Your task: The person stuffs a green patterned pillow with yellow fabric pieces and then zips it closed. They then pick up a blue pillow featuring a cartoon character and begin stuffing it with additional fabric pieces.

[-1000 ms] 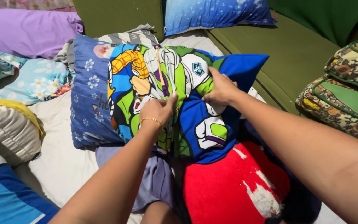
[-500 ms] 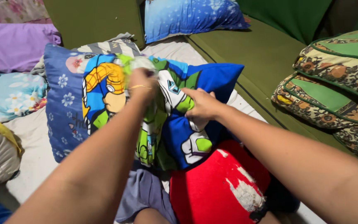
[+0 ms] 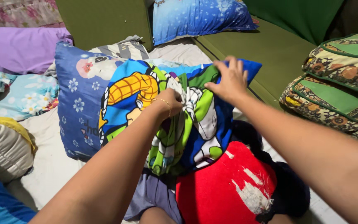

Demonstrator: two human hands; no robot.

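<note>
Both our hands worked one bright cartoon-print pillowcase: left hand fisted around bunched cloth, right hand pinching its top edge, keeping it taut.

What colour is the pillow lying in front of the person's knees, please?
Red pillow, with worn white patches; head view.

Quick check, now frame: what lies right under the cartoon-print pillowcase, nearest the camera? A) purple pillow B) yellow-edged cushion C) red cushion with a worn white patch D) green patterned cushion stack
C: the red cushion, with a scuffed white patch, lies just below the cartoon-print pillowcase that the left hand and right hand both grip.
</note>
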